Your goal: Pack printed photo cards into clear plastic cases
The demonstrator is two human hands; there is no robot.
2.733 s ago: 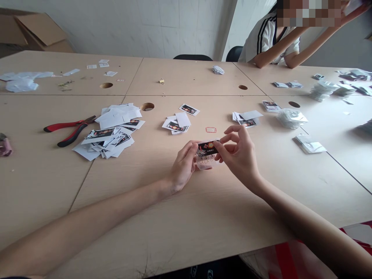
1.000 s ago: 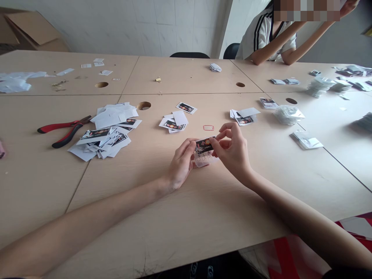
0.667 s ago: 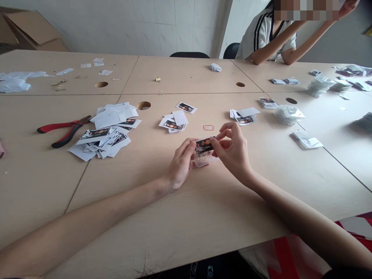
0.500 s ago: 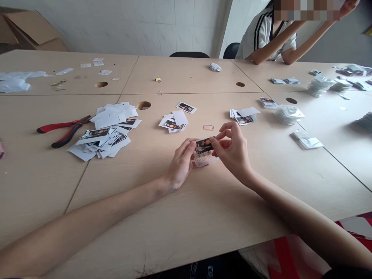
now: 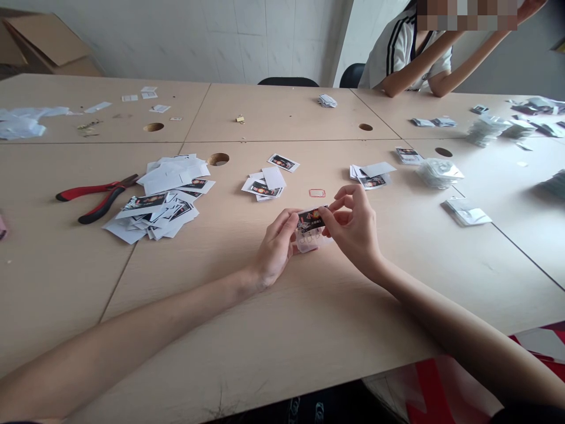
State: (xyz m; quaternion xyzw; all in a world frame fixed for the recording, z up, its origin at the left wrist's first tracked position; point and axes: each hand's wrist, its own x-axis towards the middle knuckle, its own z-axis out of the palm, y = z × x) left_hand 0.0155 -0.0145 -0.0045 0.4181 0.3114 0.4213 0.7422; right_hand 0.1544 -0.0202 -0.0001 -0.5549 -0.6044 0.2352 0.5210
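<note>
My left hand (image 5: 277,244) is closed at the left side of a small clear plastic bag (image 5: 306,242) with several ring-like pieces in it. A dark printed card (image 5: 311,219) lies across the bag's top, its left end under my left thumb. My right hand (image 5: 353,227) pinches the card's right end between thumb and fingers. Both hands are just above the table. Beyond them lies a small red-edged label (image 5: 316,193). How far the card sits inside the bag I cannot tell.
Red-and-black pliers (image 5: 99,197) lie beside a heap of cards (image 5: 163,203) on the left. Smaller card piles (image 5: 265,185) (image 5: 372,175) lie ahead. Filled clear bags (image 5: 439,173) are stacked on the right. Across the table sits a person (image 5: 399,59) with raised forearms.
Almost nothing differs. Both hands keep their hold on the card and bag, with only a very slight shift of the card.
</note>
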